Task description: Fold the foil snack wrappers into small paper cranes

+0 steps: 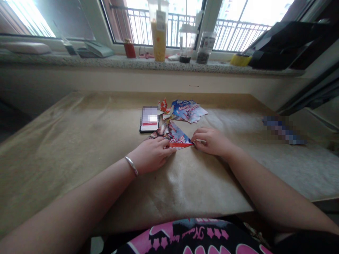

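A printed paper sheet [178, 134], folded to a pointed triangular shape with a red strip along its near edge, lies on the table between my hands. My left hand [155, 153], with a silver bangle at the wrist, holds down the sheet's left part with curled fingers and covers some of it. At the right tip, the fingers of my right hand [209, 141] pinch the paper corner. Just behind the sheet lie a phone [149, 123] with a lit screen, a small red-and-white folded paper piece [164, 107] and a fanned stack of printed sheets [186, 111].
A brown cloth-like cover [87, 141] spreads over the table. A blurred bluish flat item [283, 130] lies at the right. Along the stone windowsill [106, 61] stand a tall cup of yellow contents [159, 38], two smaller cups, a red container [129, 49] and a black bag [283, 46].
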Tool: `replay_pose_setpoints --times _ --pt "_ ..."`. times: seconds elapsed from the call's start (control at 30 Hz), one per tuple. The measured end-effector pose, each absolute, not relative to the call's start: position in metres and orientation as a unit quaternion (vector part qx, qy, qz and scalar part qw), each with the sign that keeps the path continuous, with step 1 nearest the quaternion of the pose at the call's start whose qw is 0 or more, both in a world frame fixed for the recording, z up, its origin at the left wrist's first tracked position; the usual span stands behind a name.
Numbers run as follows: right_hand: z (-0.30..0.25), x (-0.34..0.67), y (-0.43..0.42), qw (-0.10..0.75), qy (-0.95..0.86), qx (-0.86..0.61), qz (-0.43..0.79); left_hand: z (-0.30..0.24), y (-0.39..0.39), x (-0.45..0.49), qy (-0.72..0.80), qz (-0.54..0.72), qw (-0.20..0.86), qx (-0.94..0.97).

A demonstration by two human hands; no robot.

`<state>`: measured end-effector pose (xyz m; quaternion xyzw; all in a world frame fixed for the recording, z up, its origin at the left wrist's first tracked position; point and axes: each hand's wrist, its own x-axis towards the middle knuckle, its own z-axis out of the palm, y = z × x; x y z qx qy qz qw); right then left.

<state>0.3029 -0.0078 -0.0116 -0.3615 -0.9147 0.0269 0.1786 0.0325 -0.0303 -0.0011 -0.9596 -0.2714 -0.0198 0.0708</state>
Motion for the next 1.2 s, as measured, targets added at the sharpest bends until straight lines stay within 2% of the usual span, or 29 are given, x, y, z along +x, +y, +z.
replay_pose_setpoints --times 0.2,0.57,1.2 --pt "-0.018 0.284 -0.012 0.171 -0.944 -0.283 0.005 -0.007 -0.023 0.031 -0.252 -0.059 0.072 -0.963" --pt "-0.024 0.273 -0.011 0.181 -0.946 -0.269 -0.003 -0.016 -0.019 0.037 -0.242 -0.103 0.072 -0.962" --pt "-0.027 0.274 -0.011 0.184 -0.944 -0.275 0.002 0.000 -0.012 0.022 -0.229 -0.069 -0.040 -0.970"
